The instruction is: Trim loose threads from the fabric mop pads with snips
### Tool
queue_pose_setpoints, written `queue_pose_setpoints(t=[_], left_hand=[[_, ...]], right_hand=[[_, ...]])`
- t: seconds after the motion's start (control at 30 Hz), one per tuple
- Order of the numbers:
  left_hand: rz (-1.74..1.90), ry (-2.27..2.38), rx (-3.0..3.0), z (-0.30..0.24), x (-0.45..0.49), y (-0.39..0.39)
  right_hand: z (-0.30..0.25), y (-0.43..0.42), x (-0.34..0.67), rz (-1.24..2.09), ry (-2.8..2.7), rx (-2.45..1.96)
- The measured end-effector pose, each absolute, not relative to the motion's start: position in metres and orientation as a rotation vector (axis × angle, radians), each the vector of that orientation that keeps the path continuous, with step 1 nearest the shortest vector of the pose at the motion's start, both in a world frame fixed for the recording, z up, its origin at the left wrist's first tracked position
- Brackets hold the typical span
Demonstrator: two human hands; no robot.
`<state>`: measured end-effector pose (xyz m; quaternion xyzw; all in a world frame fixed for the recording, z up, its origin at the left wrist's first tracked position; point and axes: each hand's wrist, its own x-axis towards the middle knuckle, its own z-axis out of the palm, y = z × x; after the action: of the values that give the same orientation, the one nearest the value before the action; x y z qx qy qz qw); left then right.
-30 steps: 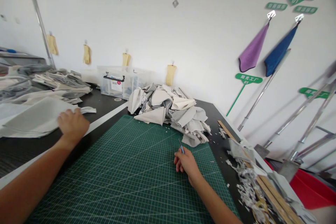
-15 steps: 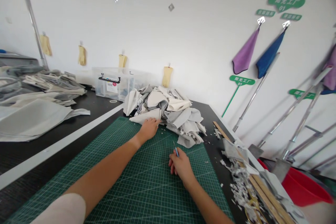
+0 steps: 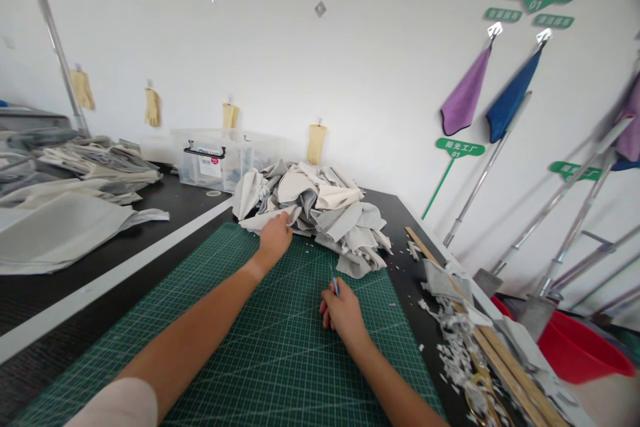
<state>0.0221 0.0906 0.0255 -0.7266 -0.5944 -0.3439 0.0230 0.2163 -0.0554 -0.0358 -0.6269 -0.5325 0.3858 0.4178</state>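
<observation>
At the front of a heap of grey and cream fabric pieces (image 3: pixel 330 200), my left hand (image 3: pixel 276 240) has its fingers closed at the edge of a pale fabric piece (image 3: pixel 260 221). Its fingertips are partly hidden against the cloth. My right hand (image 3: pixel 344 312) hovers over the green cutting mat (image 3: pixel 280 340), right of centre. Its fingers are curled around a slim blue-handled tool (image 3: pixel 335 287) with a thin metal tip pointing away from me; its exact kind is too small to make out.
Stacked fabric (image 3: pixel 75 220) lies on the dark table at left, beyond a white strip (image 3: pixel 125 263). A clear plastic box (image 3: pixel 205 170) stands behind the heap. Along the right edge are wooden strips (image 3: pixel 520 373), white scraps (image 3: pixel 455 353) and gold-handled scissors (image 3: pixel 483 390). A red basin (image 3: pixel 580 350) sits beyond.
My left hand has shifted slightly left and away from me along the front of the heap. My right hand stays nearly in place with the blue-handled tool. The camera view has moved slightly.
</observation>
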Motion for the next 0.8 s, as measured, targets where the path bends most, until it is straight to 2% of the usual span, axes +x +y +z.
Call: queue_pose_setpoints(t=[0.23,0.4,0.5,0.67,0.8], left_hand=[[-1.523,-1.65,-1.854,0.118,-0.031,0.061],[-1.736,-1.509,-1.881,0.169,-0.057,0.025],[-1.715,-1.542,-2.151,0.174,-0.057,0.001],[-1.657,-1.5,-2.626,0.152,-0.033,-0.031],[-1.745,-1.506,-2.933,0.139,-0.012,-0.047]], right_hand=[[-0.033,-0.057,0.215,1.022,-1.304,-1.561],[-0.017,-0.056,0.213,1.18,-1.224,-1.462],[0.013,-0.062,0.207,1.217,-1.22,-1.335],[0.075,-0.087,0.194,1.174,-1.279,-1.143],[0.099,-0.105,0.189,1.084,-1.32,-1.09]])
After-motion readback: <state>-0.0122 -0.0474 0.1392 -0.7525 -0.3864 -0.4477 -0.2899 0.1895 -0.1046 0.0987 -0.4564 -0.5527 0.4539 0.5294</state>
